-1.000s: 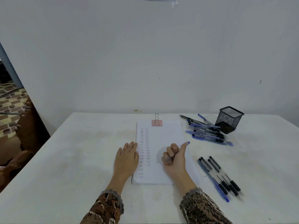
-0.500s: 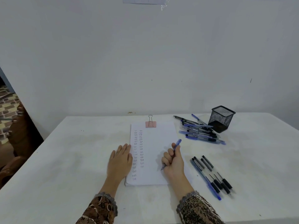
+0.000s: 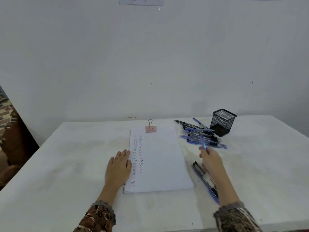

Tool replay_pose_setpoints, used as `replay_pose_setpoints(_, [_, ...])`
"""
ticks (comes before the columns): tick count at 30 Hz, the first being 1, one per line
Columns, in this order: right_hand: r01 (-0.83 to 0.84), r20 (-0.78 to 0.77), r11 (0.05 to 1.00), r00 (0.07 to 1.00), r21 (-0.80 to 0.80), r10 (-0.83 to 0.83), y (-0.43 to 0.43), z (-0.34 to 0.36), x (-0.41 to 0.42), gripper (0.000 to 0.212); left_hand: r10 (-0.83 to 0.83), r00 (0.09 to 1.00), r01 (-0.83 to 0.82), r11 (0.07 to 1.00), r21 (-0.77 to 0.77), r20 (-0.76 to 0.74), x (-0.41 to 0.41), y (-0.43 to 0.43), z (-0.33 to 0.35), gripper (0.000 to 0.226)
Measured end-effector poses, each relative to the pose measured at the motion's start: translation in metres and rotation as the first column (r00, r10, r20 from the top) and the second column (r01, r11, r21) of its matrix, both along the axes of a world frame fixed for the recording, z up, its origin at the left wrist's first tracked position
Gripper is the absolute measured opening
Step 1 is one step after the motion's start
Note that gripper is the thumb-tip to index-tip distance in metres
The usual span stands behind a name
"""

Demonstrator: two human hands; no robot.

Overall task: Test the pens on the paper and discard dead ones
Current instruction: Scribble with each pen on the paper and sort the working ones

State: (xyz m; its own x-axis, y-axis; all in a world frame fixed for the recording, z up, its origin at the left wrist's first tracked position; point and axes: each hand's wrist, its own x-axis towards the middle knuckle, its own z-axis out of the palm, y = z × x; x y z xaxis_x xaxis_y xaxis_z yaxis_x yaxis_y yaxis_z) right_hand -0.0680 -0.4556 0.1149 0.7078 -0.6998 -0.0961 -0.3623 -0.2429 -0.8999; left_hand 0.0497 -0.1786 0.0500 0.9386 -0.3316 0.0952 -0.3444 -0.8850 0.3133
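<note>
White table point(image 3: 66, 164) bears paper point(image 3: 160, 158), pens point(image 3: 200, 136), mesh cup point(image 3: 223, 122).

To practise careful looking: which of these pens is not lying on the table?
The blue pen pinched in the right hand, aloft near the far pile; every other pen lies flat.

White paper point(image 3: 163, 161) bears 2 columns of blue writing point(image 3: 137, 158) under a pink binder clip point(image 3: 151, 129); table point(image 3: 66, 164) white, mesh cup point(image 3: 222, 122) black, pen pile point(image 3: 199, 136) blue and black, held pen point(image 3: 203, 143) blue, sleeves point(image 3: 98, 218) brown mottled print.
</note>
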Motion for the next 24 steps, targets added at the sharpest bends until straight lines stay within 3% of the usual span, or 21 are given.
replay_pose_setpoints(1, [-0.038,-0.165,0.975,0.986,-0.219,0.002,-0.019,-0.003,-0.006,0.019,0.003,1.0,-0.003,1.0,-0.002,0.003,0.0,0.0,0.0,0.049])
replay_pose_setpoints(2, [-0.09,-0.309,0.938,0.951,-0.336,-0.019,-0.035,-0.008,-0.011,0.017,0.006,1.0,-0.006,1.0,-0.002,0.006,0.0,0.0,-0.001,0.049])
replay_pose_setpoints(5, [-0.191,-0.577,0.908,0.814,-0.372,-0.066,-0.061,-0.025,-0.022,0.026,0.011,1.0,-0.011,1.0,0.001,0.021,0.001,0.0,-0.001,0.048])
replay_pose_setpoints(7, [-0.243,-0.594,0.902,0.805,-0.356,-0.017,-0.061,-0.025,-0.025,0.035,0.016,1.0,-0.016,1.0,-0.006,0.022,0.001,-0.001,-0.002,0.048])
replay_pose_setpoints(12, [-0.353,-0.637,0.874,0.768,-0.336,0.065,-0.063,-0.012,-0.013,0.028,0.016,1.0,-0.016,1.0,-0.009,0.015,0.001,-0.001,-0.002,0.048])
replay_pose_setpoints(15, [-0.261,-0.522,0.847,0.853,-0.463,-0.022,-0.068,-0.004,0.015,0.026,0.014,1.0,-0.014,1.0,-0.009,0.016,0.0,-0.002,0.0,0.048])
replay_pose_setpoints(19, [-0.271,-0.431,0.676,0.899,-0.685,-0.076,-0.06,0.003,0.052,0.034,0.013,1.0,-0.013,1.0,-0.018,0.013,-0.001,-0.001,0.0,0.048])
replay_pose_setpoints(24, [-0.363,-0.507,0.57,0.855,-0.737,-0.11,-0.075,-0.012,0.065,0.031,0.02,1.0,-0.02,1.0,-0.003,0.013,0.001,-0.001,-0.001,0.054])
